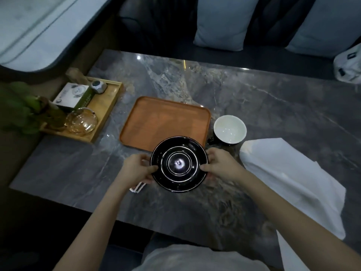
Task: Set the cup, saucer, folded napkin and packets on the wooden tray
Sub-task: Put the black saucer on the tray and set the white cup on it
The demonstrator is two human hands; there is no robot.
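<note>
A glossy black saucer (178,164) with white rings hangs just above the table, overlapping the near edge of the orange wooden tray (166,120). My left hand (137,169) grips its left rim and my right hand (219,165) grips its right rim. The cup (229,129), white inside and dark outside, stands on the table just right of the tray. A white napkin (293,182) lies unfolded at the right, hanging over the table's near edge. Packets (137,187) peek out from under my left hand and the saucer.
A lighter bamboo tray (105,110) at the left holds a glass teapot (81,122), a box (73,95) and a small silver object (98,87). A green plant (21,110) stands beside it. Cushions (224,22) and a white bag (349,61) lie beyond the marble table (273,98).
</note>
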